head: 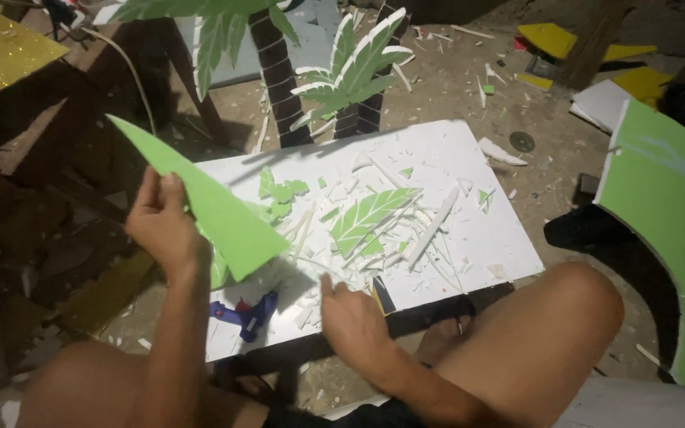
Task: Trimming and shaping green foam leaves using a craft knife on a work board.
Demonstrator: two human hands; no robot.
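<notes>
Green foam triangle (216,210) is pinched up in my left hand (164,226), uncut, while my right hand (350,317) rests empty among scraps on the worktop (485,246), one finished leaf (370,214) lying there.

Dim, scrap-littered dirt floor (453,87) around a low white board table (501,230)

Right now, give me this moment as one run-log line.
left hand: holds green foam triangle raised | right hand: empty, on white board edge among scraps | blue glue gun: lying on board
</notes>
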